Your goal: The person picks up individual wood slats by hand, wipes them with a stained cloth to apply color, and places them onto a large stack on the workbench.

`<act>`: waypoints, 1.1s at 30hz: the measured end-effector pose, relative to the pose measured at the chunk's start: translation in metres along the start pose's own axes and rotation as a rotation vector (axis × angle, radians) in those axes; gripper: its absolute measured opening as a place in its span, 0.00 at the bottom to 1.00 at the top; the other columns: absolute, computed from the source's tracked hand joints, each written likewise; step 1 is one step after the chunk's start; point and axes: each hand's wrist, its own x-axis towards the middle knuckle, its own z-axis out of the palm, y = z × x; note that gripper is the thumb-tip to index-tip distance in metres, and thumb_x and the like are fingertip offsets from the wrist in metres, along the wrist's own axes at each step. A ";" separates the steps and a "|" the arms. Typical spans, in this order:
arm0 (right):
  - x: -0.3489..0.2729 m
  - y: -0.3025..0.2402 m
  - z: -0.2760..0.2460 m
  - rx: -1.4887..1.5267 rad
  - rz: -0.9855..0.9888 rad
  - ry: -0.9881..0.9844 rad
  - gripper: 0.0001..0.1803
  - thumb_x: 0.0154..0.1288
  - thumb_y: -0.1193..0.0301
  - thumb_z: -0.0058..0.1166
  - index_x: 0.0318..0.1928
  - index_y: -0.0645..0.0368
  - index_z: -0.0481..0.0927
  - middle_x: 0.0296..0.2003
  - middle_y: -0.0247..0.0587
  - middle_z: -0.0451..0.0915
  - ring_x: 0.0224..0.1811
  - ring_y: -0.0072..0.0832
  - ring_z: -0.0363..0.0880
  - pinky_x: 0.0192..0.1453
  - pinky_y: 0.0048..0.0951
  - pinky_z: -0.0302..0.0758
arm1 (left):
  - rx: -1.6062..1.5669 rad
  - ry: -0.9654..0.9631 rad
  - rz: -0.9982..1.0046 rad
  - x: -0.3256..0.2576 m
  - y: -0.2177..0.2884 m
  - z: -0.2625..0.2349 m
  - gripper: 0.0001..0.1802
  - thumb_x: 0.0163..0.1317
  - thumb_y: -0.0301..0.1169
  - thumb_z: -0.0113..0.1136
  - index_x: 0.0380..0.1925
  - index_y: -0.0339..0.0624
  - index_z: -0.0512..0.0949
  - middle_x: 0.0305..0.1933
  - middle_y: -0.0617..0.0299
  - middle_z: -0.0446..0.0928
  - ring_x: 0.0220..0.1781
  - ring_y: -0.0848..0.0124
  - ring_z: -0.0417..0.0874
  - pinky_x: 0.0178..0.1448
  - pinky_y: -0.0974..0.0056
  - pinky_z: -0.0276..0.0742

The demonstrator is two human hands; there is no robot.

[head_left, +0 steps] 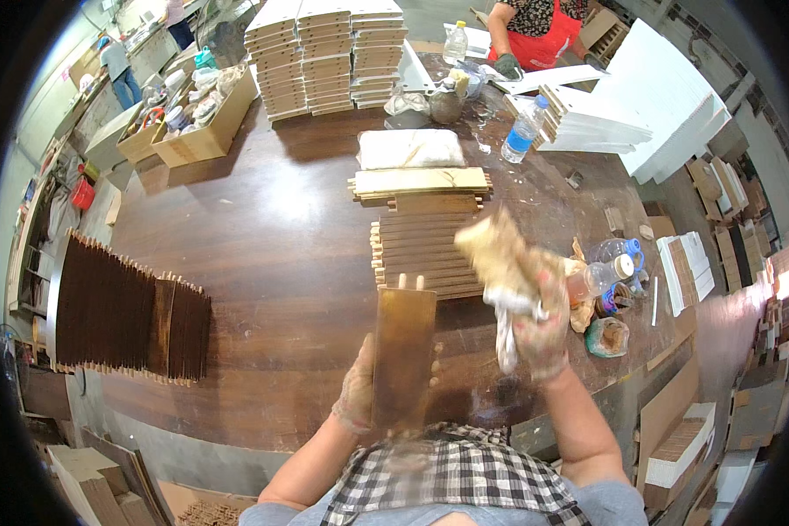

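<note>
A broad, glossy brown counter (263, 228) is bent by the lens, and its near edge is partly covered by a checked garment (465, 473). At its far right, large white panels (675, 96) are leaned in a fan; at the far side, pale-edged white boards (324, 61) are stacked in columns, their tops cut off by the frame. A person in a red apron (535, 35) is also cut off there. At the left, dark slats with pegged ends (105, 307) are packed in a row. An open cardboard box (203, 131) is filled with jumbled bags and tubs, hard to make out singly. Mid-counter, brown pegged boards (430, 254) are laid side by side. In front of them, a brown-stained board (403, 351) is held upright, its lower end blurred; the gloved left hand (356, 386) is partly hidden behind it, the fingers clamped around its edges. By the gloved right hand (543, 329), motion-blurred, a tan, rough-looking pad (498, 250) and a crumpled white cloth (507, 320) are gripped, the fingers closed on both. Just beside, a white-capped clear bottle (600, 277) is partly filled with brownish liquid.
</note>
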 end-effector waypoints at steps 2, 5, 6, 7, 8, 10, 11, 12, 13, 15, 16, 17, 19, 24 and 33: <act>-0.025 -0.007 -0.004 -0.147 -0.016 -0.089 0.33 0.51 0.72 0.62 0.63 0.50 0.77 0.52 0.46 0.74 0.56 0.39 0.75 0.60 0.36 0.75 | -0.015 -0.019 0.017 0.002 0.000 -0.002 0.42 0.70 0.63 0.44 0.68 0.38 0.65 0.61 0.46 0.74 0.55 0.56 0.81 0.58 0.51 0.81; -0.048 -0.005 -0.006 0.027 0.164 -0.117 0.32 0.51 0.74 0.62 0.62 0.52 0.79 0.54 0.45 0.73 0.57 0.37 0.74 0.61 0.34 0.74 | 0.019 -0.005 0.013 0.002 -0.002 0.003 0.43 0.68 0.64 0.46 0.67 0.38 0.65 0.61 0.47 0.75 0.55 0.57 0.81 0.57 0.52 0.81; -0.049 -0.004 -0.007 0.081 0.193 -0.131 0.32 0.52 0.75 0.62 0.61 0.53 0.79 0.54 0.45 0.73 0.58 0.37 0.74 0.61 0.34 0.73 | 0.036 0.016 -0.001 0.002 -0.003 0.006 0.43 0.68 0.64 0.46 0.67 0.38 0.65 0.60 0.47 0.75 0.55 0.57 0.81 0.57 0.52 0.81; -0.049 -0.004 -0.009 0.076 0.211 -0.112 0.31 0.52 0.75 0.62 0.61 0.53 0.79 0.54 0.45 0.73 0.57 0.37 0.74 0.61 0.34 0.74 | 0.052 0.037 -0.015 0.002 -0.003 0.008 0.44 0.67 0.65 0.46 0.67 0.38 0.65 0.60 0.47 0.75 0.55 0.57 0.81 0.57 0.52 0.81; -0.048 -0.003 -0.010 0.070 0.229 -0.093 0.31 0.53 0.75 0.62 0.61 0.53 0.79 0.54 0.45 0.73 0.57 0.37 0.75 0.60 0.33 0.74 | 0.097 0.047 -0.016 0.001 -0.003 0.011 0.44 0.67 0.65 0.47 0.67 0.38 0.65 0.60 0.46 0.75 0.55 0.57 0.81 0.57 0.51 0.81; -0.044 -0.006 -0.011 0.071 0.236 -0.091 0.30 0.53 0.75 0.62 0.61 0.54 0.80 0.55 0.45 0.73 0.56 0.37 0.76 0.60 0.33 0.75 | 0.186 0.067 -0.003 -0.001 -0.002 0.015 0.45 0.66 0.66 0.47 0.67 0.38 0.65 0.60 0.46 0.75 0.56 0.57 0.80 0.58 0.51 0.80; -0.041 -0.014 -0.012 0.072 0.229 -0.105 0.30 0.53 0.76 0.63 0.60 0.54 0.80 0.55 0.44 0.73 0.55 0.36 0.76 0.59 0.32 0.75 | 0.190 0.073 -0.003 -0.001 -0.002 0.016 0.45 0.66 0.66 0.47 0.67 0.37 0.65 0.60 0.46 0.75 0.56 0.56 0.80 0.58 0.51 0.80; -0.039 -0.019 -0.013 0.073 0.223 -0.118 0.30 0.52 0.77 0.63 0.60 0.54 0.80 0.55 0.44 0.72 0.54 0.36 0.77 0.59 0.32 0.75 | 0.194 0.077 -0.004 -0.002 -0.002 0.017 0.45 0.66 0.66 0.47 0.67 0.37 0.65 0.60 0.46 0.74 0.56 0.56 0.80 0.59 0.50 0.80; -0.044 -0.011 -0.012 -0.064 0.162 -0.170 0.30 0.52 0.77 0.64 0.59 0.55 0.80 0.54 0.44 0.73 0.53 0.34 0.77 0.57 0.31 0.77 | 0.198 0.082 -0.005 -0.002 -0.002 0.017 0.45 0.66 0.66 0.47 0.67 0.37 0.65 0.60 0.46 0.74 0.56 0.56 0.80 0.59 0.50 0.80; -0.043 -0.008 -0.014 -0.083 0.208 -0.143 0.29 0.52 0.77 0.64 0.59 0.55 0.81 0.53 0.44 0.74 0.54 0.35 0.77 0.57 0.31 0.76 | 0.132 0.053 -0.006 -0.002 -0.004 0.009 0.45 0.66 0.66 0.48 0.67 0.37 0.64 0.60 0.46 0.74 0.56 0.56 0.80 0.59 0.50 0.80; -0.041 -0.008 -0.014 -0.093 0.230 -0.131 0.29 0.52 0.76 0.64 0.58 0.55 0.81 0.53 0.45 0.74 0.54 0.36 0.77 0.57 0.31 0.76 | 0.099 0.037 -0.005 -0.001 -0.004 0.006 0.45 0.66 0.65 0.48 0.68 0.36 0.64 0.60 0.45 0.74 0.56 0.56 0.80 0.59 0.50 0.80; -0.040 -0.014 -0.014 0.046 0.298 -0.061 0.29 0.51 0.75 0.65 0.58 0.56 0.81 0.53 0.46 0.75 0.55 0.38 0.77 0.58 0.33 0.76 | 0.097 0.031 -0.012 -0.001 -0.003 0.005 0.45 0.66 0.65 0.48 0.68 0.36 0.64 0.61 0.45 0.74 0.56 0.56 0.80 0.59 0.50 0.80; -0.038 -0.019 -0.015 -0.025 0.219 -0.131 0.29 0.50 0.76 0.66 0.57 0.57 0.81 0.53 0.46 0.74 0.55 0.37 0.77 0.58 0.33 0.76 | 0.088 0.021 -0.029 -0.004 -0.003 0.007 0.45 0.66 0.65 0.48 0.68 0.36 0.64 0.61 0.45 0.74 0.57 0.56 0.80 0.60 0.50 0.79; -0.044 -0.009 -0.018 -0.056 0.182 -0.025 0.28 0.54 0.75 0.65 0.58 0.60 0.79 0.53 0.45 0.74 0.55 0.34 0.76 0.57 0.31 0.76 | 0.005 -0.114 -0.053 -0.001 -0.006 -0.006 0.44 0.68 0.63 0.46 0.69 0.38 0.63 0.63 0.47 0.72 0.60 0.58 0.79 0.63 0.53 0.78; -0.030 -0.078 0.052 -0.172 -0.194 -0.268 0.20 0.60 0.67 0.62 0.54 0.48 0.81 0.52 0.40 0.78 0.48 0.34 0.83 0.49 0.37 0.86 | 0.388 -0.446 0.129 0.018 -0.027 -0.023 0.37 0.73 0.52 0.48 0.73 0.43 0.55 0.73 0.54 0.61 0.72 0.60 0.65 0.77 0.53 0.62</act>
